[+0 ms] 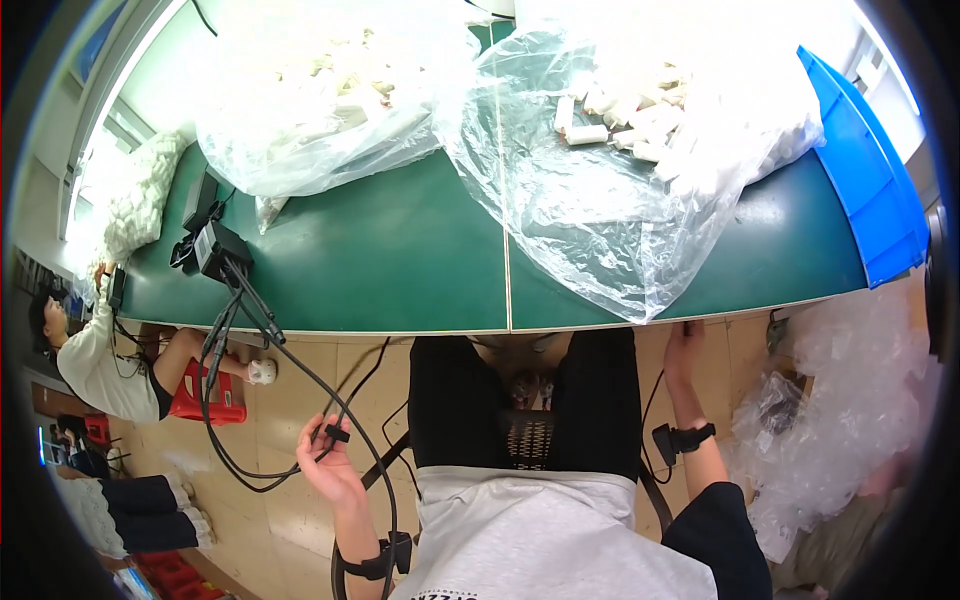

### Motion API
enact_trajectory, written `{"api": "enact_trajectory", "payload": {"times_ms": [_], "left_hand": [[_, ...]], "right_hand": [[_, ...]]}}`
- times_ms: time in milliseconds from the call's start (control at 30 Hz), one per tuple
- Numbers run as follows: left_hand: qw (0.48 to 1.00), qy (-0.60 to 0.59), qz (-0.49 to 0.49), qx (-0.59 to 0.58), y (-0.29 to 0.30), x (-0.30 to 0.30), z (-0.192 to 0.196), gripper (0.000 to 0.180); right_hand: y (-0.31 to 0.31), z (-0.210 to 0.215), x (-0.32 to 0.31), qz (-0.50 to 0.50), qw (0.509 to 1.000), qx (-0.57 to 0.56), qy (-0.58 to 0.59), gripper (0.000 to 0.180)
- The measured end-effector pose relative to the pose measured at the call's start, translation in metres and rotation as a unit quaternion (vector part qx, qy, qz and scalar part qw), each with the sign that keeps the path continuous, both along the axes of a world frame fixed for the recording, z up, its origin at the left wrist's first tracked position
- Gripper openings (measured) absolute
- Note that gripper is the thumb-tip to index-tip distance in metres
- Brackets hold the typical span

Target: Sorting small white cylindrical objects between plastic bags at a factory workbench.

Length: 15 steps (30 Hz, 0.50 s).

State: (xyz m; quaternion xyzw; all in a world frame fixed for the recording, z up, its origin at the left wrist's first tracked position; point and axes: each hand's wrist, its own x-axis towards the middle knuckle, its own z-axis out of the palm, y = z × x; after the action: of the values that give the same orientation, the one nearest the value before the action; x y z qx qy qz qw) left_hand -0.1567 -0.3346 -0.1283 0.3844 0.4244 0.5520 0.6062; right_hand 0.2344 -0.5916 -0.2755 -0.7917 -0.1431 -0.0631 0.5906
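Observation:
Below the table's front edge, my left hand (332,470) is turned palm up beside my left thigh, its fingers loosely bent and apart. A small black clip-like piece (337,434) sits against its fingers, and a black cable (372,440) runs past it. My right hand (684,355) is at the table edge to the right of my thigh; its fingertips are too dark and foreshortened to make out. Above, on the green table (400,250), a clear plastic bag (645,265) lies open with several white cylindrical pieces (586,134) in it.
Another clear bag (310,172) of pale pieces lies at the far left. Black box-shaped adapters (222,250) trail cables over the edge. A blue bin (872,190) stands right, above crumpled clear plastic (840,400). A person (105,370) sits at left near a red stool (225,402).

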Motion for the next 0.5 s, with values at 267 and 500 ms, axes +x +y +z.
{"api": "enact_trajectory", "payload": {"times_ms": [267,500], "left_hand": [[0.987,0.105,-0.095,-0.072,-0.017,-0.015,0.024,0.032],[0.949,0.014,-0.271,-0.16,-0.059,-0.004,0.018,0.031]], "right_hand": [[-0.009,0.128,-0.064,0.248,0.895,-0.102,0.357,0.018],[0.034,0.182,-0.119,0.381,0.684,0.148,0.604,0.015]]}}
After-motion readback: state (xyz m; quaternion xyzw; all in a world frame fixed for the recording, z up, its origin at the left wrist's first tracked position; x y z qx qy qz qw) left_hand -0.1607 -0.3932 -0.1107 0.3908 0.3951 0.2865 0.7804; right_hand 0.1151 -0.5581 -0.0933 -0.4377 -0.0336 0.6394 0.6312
